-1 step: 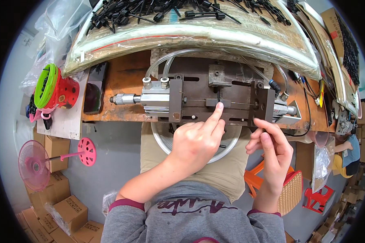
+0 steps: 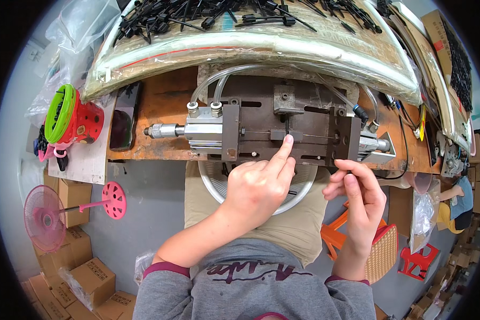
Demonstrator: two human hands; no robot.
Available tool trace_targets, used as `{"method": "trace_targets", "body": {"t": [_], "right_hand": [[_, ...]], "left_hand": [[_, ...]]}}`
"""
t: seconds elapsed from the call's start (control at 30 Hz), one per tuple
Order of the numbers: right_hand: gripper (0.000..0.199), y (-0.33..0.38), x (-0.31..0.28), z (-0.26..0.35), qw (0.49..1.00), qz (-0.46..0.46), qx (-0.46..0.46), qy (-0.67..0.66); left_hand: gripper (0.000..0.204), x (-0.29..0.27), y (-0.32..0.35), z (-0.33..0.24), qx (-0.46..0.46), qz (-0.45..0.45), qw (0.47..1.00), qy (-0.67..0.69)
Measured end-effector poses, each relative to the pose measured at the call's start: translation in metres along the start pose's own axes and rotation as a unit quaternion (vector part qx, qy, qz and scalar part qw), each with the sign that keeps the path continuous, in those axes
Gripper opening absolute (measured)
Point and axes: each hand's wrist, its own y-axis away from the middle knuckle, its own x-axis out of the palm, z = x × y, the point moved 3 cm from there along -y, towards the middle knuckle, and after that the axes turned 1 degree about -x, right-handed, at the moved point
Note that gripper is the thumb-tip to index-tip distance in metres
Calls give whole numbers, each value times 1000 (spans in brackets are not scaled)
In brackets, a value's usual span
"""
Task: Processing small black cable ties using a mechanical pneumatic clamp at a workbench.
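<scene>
Leftmost, a red and green basket sits on the tabletop beside a dark phone. Next comes a metal press fixture with a silver air cylinder and clear hoses. The left hand has its fingers curled and the index finger stretched out, its tip touching a thin black pin standing in the fixture's middle slot. Farther right, the right hand pinches a slim black part between thumb and fingertips, just below the fixture's right end.
</scene>
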Motion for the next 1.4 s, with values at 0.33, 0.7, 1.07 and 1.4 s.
{"method": "trace_targets", "body": {"t": [0.33,0.7,1.07,1.4], "right_hand": [[16,8,25,-1,972,135,56,-185],[13,5,37,-4,986,145,-73,-47],[8,-1,41,14,975,179,-123,49],[32,-97,32,49,985,165,-10,51]], "left_hand": [[19,-20,-3,9,-148,1,920,364],[19,-28,1,8,-213,-10,881,422],[19,-40,-4,2,-139,-22,943,300],[27,-68,-7,4,-47,-20,937,346]]}}
